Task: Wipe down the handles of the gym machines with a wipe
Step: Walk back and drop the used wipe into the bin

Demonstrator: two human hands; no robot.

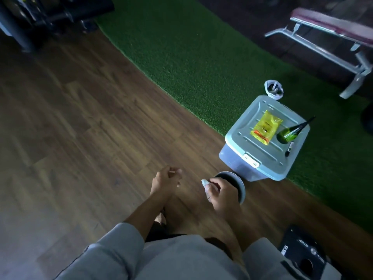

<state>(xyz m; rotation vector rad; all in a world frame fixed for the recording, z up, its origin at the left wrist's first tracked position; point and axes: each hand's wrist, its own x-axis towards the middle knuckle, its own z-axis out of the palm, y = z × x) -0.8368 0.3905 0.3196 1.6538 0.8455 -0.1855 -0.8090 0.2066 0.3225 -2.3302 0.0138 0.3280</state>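
My right hand (pixel 221 194) grips a small crumpled white wipe (pixel 205 183), which sticks out on the hand's left side. The hand hovers just over a round grey bin (pixel 240 188) on the wooden floor. To its left, my left hand (pixel 166 179) is held out with its fingers loosely curled, and I see nothing in it. A yellow wipe pack (pixel 265 127) lies on the lid of a pale blue storage box (pixel 248 142) at the edge of the green turf. Dark gym machines (pixel 40 15) stand at the far top left; their handles cannot be made out.
A green bottle (pixel 290 132) and a small dark pen-like item (pixel 289 148) also lie on the box lid. A white container (pixel 273 90) stands behind the box. A weight bench (pixel 331 37) is at top right, and a black item (pixel 302 251) lies on the floor at bottom right.
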